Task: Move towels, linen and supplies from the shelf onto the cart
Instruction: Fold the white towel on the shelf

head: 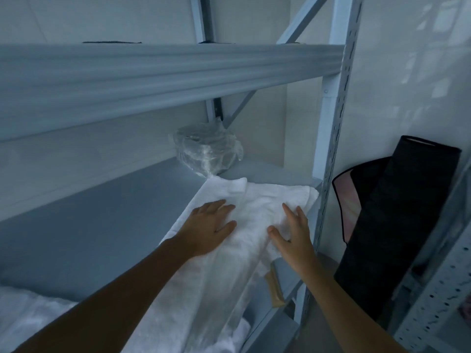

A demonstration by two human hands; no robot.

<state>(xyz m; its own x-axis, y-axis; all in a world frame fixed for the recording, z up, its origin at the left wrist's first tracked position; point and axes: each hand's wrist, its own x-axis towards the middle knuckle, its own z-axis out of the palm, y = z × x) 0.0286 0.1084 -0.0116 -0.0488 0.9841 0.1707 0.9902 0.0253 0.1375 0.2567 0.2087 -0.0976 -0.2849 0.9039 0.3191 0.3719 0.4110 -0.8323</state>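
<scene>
left hand [207, 226] and right hand [293, 234] lay flat, fingers spread, on white towel [254, 202] on shelf [102, 225]; plastic-wrapped bundle [206, 151] beyond fingertips.

The front of the shelf at six o'clock is open, and both forearms pass in there. At nine o'clock of the white towel [254, 200], past the left hand [209, 225], the grey shelf board [89, 225] gives wide room. The upper beam [153, 80] caps the bay overhead. At twelve o'clock a plastic-wrapped bundle [206, 149] sits at the towel's far edge, blocking the back corner. At three o'clock the upright post [328, 149] stands near the right hand [293, 233]. Beyond it a black roll [397, 212] leans, with a perforated rack [433, 289] at four o'clock.
</scene>
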